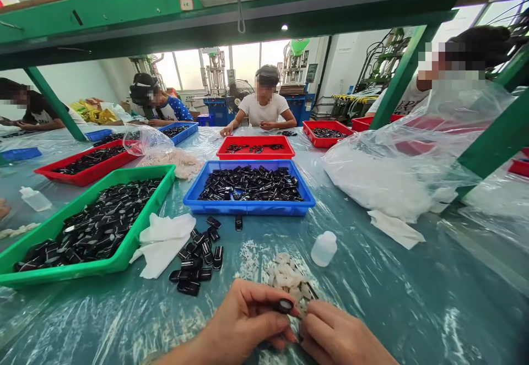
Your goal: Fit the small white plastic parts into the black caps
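Between the thumb and forefinger of my left hand point(243, 321) is a small black plastic part point(284, 305), its pale oval end facing up. Close beside it, my right hand point(336, 334) has its fingers curled together; whatever they pinch is hidden. Just beyond both hands lies a heap of small whitish, translucent pieces point(285, 274), with fine white scraps point(248, 255) scattered to its left. Farther left, several loose black parts point(198, 255) are piled on the plastic-covered table. A white squeeze bottle point(324, 249) stands right of the heap.
A green tray point(167, 189) and a blue tray point(248, 209) hold many black parts; a red tray point(256, 156) sits behind. White cloth point(165, 238) lies at left, a large clear bag point(372, 172) at right. A green shelf beam point(124, 23) crosses overhead. Several people sit around the table.
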`<action>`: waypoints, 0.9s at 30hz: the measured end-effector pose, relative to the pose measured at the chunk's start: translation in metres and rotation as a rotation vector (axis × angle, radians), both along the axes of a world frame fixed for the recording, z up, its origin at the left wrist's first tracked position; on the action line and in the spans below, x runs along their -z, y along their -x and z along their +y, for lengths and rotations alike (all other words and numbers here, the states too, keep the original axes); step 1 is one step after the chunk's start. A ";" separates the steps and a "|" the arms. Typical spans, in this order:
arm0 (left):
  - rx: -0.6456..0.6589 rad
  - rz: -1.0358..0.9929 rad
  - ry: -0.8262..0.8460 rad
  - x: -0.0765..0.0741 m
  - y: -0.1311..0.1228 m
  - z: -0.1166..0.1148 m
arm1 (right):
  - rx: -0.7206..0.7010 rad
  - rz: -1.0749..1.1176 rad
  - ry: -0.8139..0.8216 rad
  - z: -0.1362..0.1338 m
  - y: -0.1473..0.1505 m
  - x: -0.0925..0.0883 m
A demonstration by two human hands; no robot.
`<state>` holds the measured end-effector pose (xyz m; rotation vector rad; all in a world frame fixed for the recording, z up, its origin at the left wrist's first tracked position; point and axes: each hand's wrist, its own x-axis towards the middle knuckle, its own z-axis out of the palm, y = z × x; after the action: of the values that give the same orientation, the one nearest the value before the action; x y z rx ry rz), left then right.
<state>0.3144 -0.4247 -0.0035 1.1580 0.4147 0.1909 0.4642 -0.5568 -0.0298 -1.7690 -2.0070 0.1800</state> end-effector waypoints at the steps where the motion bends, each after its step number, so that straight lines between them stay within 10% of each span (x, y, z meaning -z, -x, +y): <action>1: -0.002 0.003 -0.011 0.001 0.000 0.000 | 0.002 0.070 0.017 0.000 -0.001 -0.005; 13: 0.153 0.122 -0.132 -0.005 0.003 -0.001 | 0.329 0.909 -0.007 0.004 0.000 -0.038; 27: 0.225 0.094 -0.198 -0.007 0.000 -0.007 | 0.083 0.683 -0.086 0.003 0.007 -0.039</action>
<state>0.3143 -0.4320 0.0032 1.4027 0.3505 -0.0192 0.4567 -0.5533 0.0091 -1.4639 -1.4240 0.5754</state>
